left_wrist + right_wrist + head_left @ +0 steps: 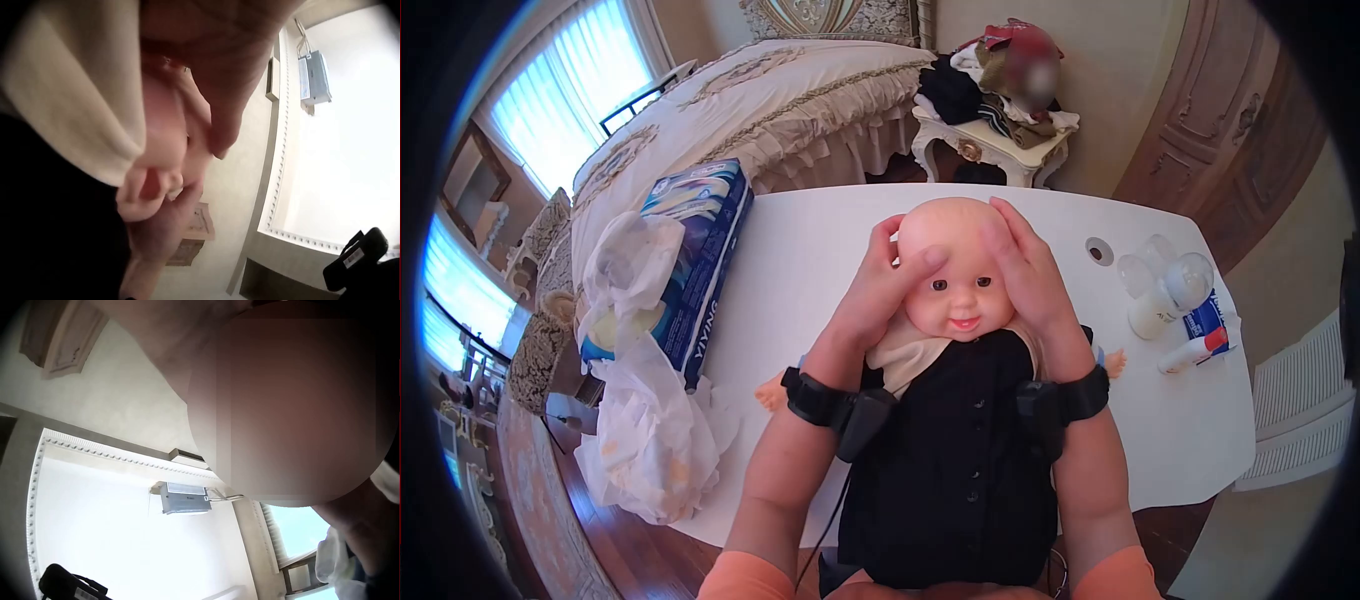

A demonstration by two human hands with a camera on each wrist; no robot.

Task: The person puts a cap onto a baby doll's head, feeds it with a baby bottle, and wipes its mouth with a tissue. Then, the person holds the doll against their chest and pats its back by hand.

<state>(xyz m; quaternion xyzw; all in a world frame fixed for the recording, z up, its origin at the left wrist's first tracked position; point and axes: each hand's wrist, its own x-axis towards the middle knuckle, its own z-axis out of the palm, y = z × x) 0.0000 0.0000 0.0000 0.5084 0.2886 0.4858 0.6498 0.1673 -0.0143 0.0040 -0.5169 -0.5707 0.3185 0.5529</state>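
Two hands, left (880, 293) and right (1032, 273), clasp the doll's head (960, 235), which (grip loosening) could slip toward the table's far edge (805, 197)

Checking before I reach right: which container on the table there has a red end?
The white container beside the blue packet; the clear-topped bottles show no red.

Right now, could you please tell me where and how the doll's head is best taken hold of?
I would take the doll's head by its two sides, coming from left and right at once: it is smooth and rounded, so opposed holds should probably keep it from rolling. The left hand and right hand hold opposite sides of it.
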